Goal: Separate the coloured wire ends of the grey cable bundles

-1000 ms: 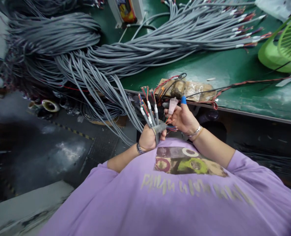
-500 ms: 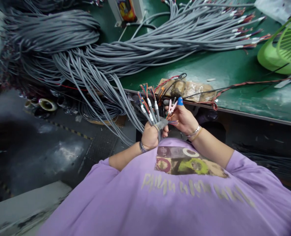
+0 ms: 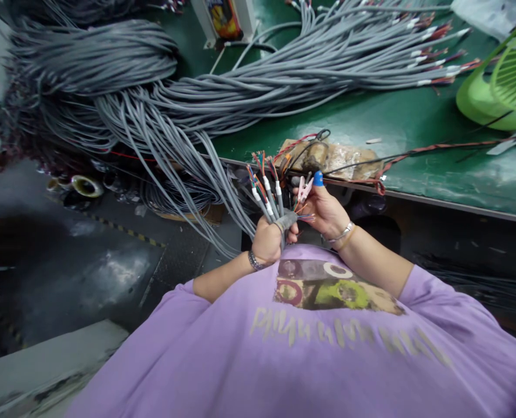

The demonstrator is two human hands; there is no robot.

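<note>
My left hand (image 3: 268, 241) is closed around several grey cables (image 3: 271, 204), whose white-banded ends fan upward with thin coloured wires bared. A grey covering (image 3: 286, 220) wraps the left thumb, and thin loose wires (image 3: 305, 217) stick out beyond it toward the other hand. My right hand (image 3: 325, 212), with a blue finger cot (image 3: 318, 178) on its thumb, is closed at the fingers. A pink clip (image 3: 303, 190) sits between that thumb and the fingers, which are partly hidden.
Grey cable bundles (image 3: 258, 93) lie across the green table (image 3: 432, 157), some hanging over its edge. A taped brown block (image 3: 331, 158) with black and red leads sits at the edge. A green fan (image 3: 484, 101) stands at right. Rolls (image 3: 86, 186) lie below on the left.
My right hand and the pink clip have shifted slightly to the left. The cable ends in my left hand have moved a little right and down. Both grips look the same.
</note>
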